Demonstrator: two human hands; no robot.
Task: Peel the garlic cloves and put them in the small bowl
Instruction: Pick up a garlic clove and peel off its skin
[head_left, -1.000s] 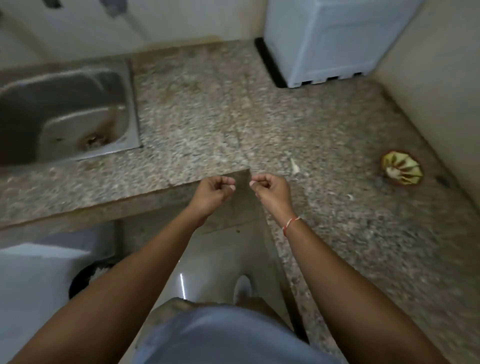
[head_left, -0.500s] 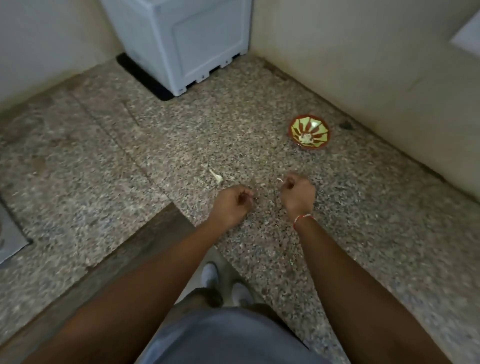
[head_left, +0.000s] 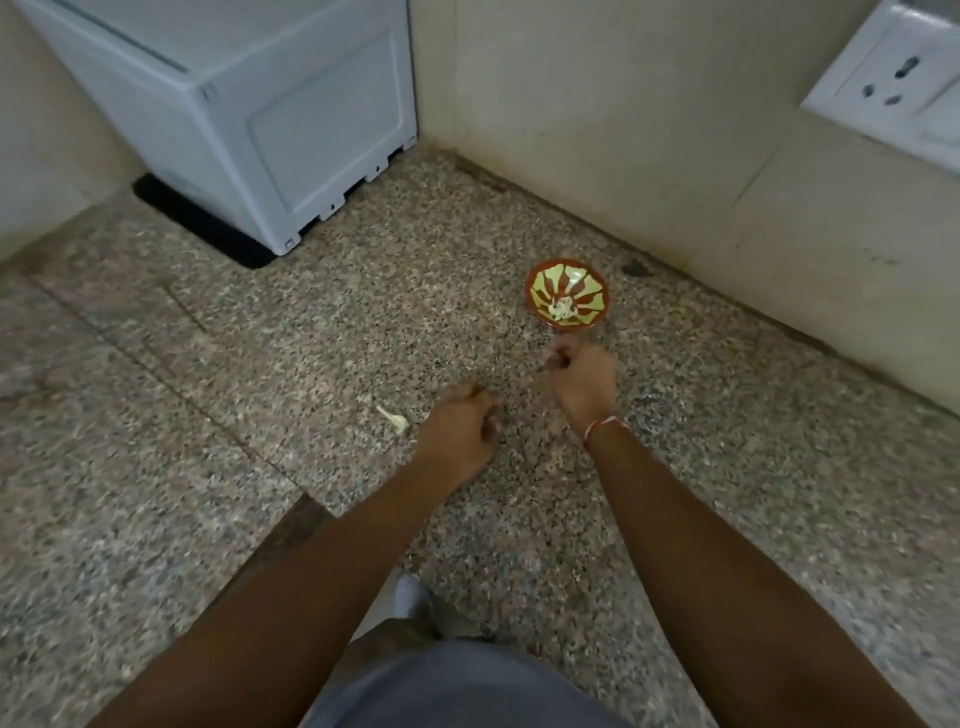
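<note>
Garlic (head_left: 563, 308) pale, lumpy, in round glazed bowl (head_left: 540, 291); right hand (head_left: 582, 382) at 6 o'clock, fingers curled, contents unclear; left hand (head_left: 460, 431) fisted likewise.

Small bowl (head_left: 567, 300) near the right wall — garlic scrap (head_left: 395, 419) on the counter (head_left: 208, 441), left.

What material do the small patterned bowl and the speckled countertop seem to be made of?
Small red-and-yellow patterned bowl: probably glazed ceramic or painted clay, judging by its glossy painted surface; plastic cannot be ruled out. Speckled grey-brown countertop: looks like polished granite or terrazzo, given its fine mixed grains and faint sheen.
</note>
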